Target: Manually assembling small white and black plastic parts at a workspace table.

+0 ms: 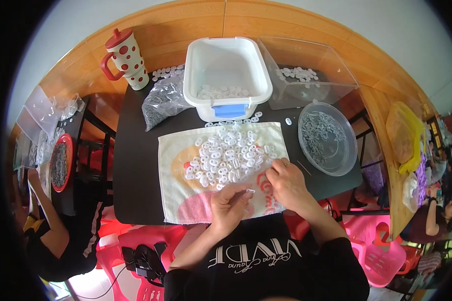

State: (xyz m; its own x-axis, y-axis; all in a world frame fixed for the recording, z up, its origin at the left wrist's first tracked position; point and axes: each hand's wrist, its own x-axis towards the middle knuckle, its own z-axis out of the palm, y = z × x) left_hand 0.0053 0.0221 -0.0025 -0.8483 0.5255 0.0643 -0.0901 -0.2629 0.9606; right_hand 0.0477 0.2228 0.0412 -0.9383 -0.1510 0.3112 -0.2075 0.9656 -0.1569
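Observation:
My left hand (227,209) is at the near edge of the towel, thumb and fingers pinched together. A small white oval plastic piece (250,191) sticks out at its fingertips. Over the towel's right side, my right hand (288,184) has its fingertips pressed together beside the pile; what they hold, if anything, is too small to make out. Between the hands and the tub lies a heap of white oval plastic pieces (226,159), several showing holes. The patterned towel (173,150) is spread beneath them on the dark table (138,170).
Beyond the towel stands a white tub (191,85) with white pieces inside. Left of it are a bag of small metal parts (163,98) and a dotted tumbler (128,60). A clear box (331,67) and a round tub of metal parts (326,135) stand right. Another person's arm (50,220) shows left.

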